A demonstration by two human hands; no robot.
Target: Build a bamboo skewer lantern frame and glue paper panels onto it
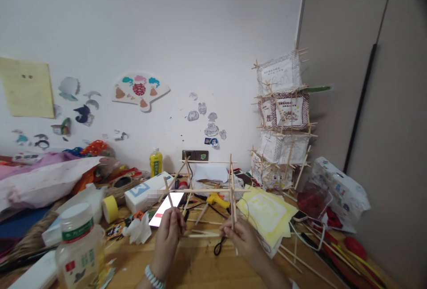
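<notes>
Stick frame point(207, 190) stands between both hands, over the wooden table point(196, 271). Left hand point(170, 231): fingers curled, pinching the near left post low down. Right hand point(245, 235): thumb and fingers pinch the near right post at a similar height. Paired grip presumably keeps the frame upright and stops it twisting; thin sticks look easily skewed. Whether its feet bear on the table, cannot tell. Glue gun point(215, 199) lies beyond the hands, seen through the frame, likely parked within reach. Phone point(170, 204) just past left hand, screen lit, perhaps for easy viewing. Yellow paper point(267, 213) beyond right hand; loose sticks point(290, 258) right of it.
</notes>
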